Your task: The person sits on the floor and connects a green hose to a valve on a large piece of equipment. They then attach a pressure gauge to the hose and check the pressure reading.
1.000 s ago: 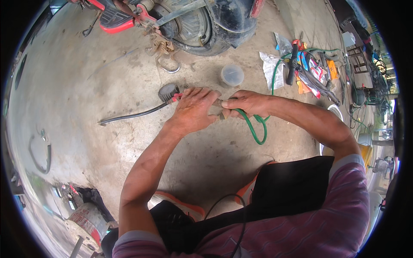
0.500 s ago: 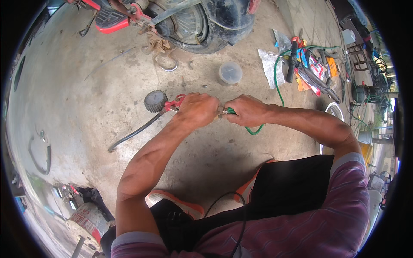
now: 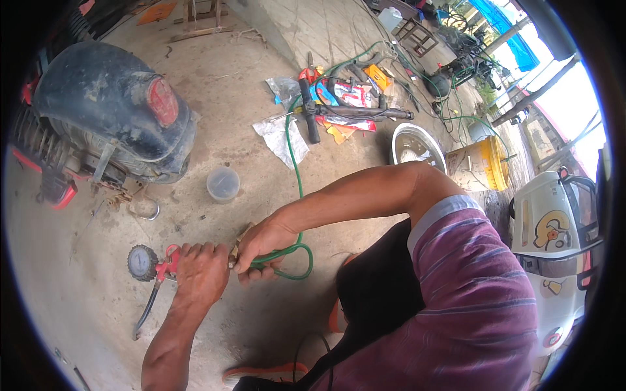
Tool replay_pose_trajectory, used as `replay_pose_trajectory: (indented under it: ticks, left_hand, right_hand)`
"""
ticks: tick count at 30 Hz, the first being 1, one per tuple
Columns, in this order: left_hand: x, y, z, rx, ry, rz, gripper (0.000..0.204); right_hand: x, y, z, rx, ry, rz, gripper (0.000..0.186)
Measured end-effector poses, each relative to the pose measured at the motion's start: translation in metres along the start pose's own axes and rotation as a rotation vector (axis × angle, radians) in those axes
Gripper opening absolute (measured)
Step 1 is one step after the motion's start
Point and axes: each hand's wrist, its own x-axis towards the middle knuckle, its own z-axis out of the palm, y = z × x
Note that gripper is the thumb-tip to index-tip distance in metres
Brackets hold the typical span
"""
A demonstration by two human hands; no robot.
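Green hose (image 3: 300,188) runs from well beyond the right hand, loops beside it, its end pointing left toward the left hand. Yellow bucket (image 3: 494,171) far right of the hands; contents out of sight. White basin (image 3: 394,146) beyond the right forearm; contents unclear. Red inflator gun (image 3: 171,259) in the left hand, long axis roughly left-right, gauge end pointing left past the knuckles. Left hand (image 3: 203,270) closed around it, knuckles up; right hand (image 3: 261,247) just beside, gripping the hose end. Clear tub (image 3: 223,184) beyond both hands; contents indiscernible. Brass fitting (image 3: 233,254) between them.
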Motion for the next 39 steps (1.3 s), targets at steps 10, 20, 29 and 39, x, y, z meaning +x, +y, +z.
replay_pose_trajectory:
  ticks: [10,20,29,39]
  left_hand:
    - [-0.009,0.007,-0.024,-0.029,-0.406,-0.110,0.015]
    - [-0.024,0.016,0.004,-0.331,-0.816,-0.207,0.035]
    - [-0.015,0.018,-0.007,-0.242,-0.503,-0.276,0.026]
    - [-0.024,0.004,-0.012,-0.160,-0.248,-0.205,0.019]
  right_hand:
    - [0.043,0.027,0.019,-1.221,0.471,-0.412,0.042]
    - [0.035,0.040,0.041,-1.615,0.345,-0.453,0.036]
    - [0.048,0.034,0.009,-0.551,0.177,-0.174,0.048]
    - [0.031,0.019,0.024,-0.403,0.271,-0.253,0.048]
